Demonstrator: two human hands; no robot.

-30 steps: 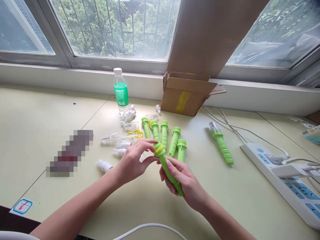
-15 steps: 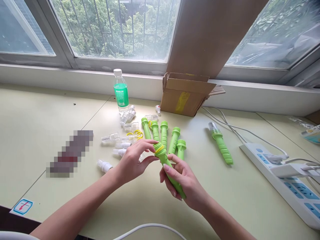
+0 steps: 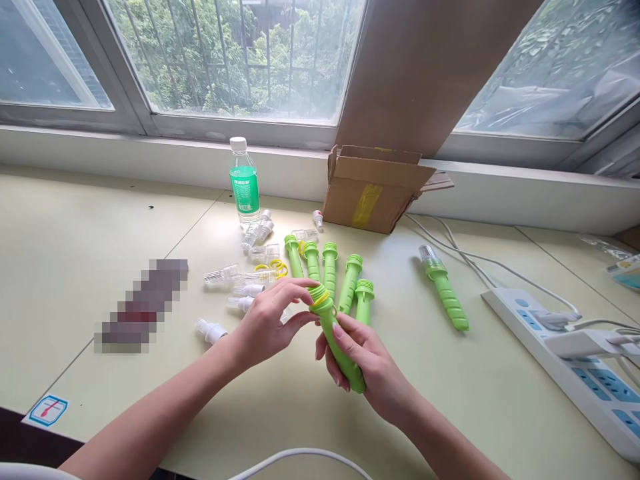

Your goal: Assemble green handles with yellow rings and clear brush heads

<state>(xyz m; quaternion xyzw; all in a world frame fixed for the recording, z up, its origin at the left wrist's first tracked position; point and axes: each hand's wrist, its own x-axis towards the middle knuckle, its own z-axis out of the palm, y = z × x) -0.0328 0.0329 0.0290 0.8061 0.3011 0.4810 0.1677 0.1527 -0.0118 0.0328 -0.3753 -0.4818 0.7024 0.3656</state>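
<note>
My right hand is wrapped round a green plastic tube-shaped handle, tilted with its threaded end up and to the left. A yellow ring sits around the threaded neck. Thumb and fingers of my left hand are closed at that neck, pinching the ring from the left side. Several more green handles lie just beyond, threaded ends pointing away. Left of them are loose yellow rings, clear plastic caps and white ribbed-tip pieces.
A bottle with a green label stands at the back, beside an open cardboard box. To the right lie a clear-capped green handle and a white power strip with cables. A pixelated dark object lies left.
The green handle has turned slightly more upright, its lower end shifting left within my right hand. My left fingers stay at the ring. The view has shifted slightly.
</note>
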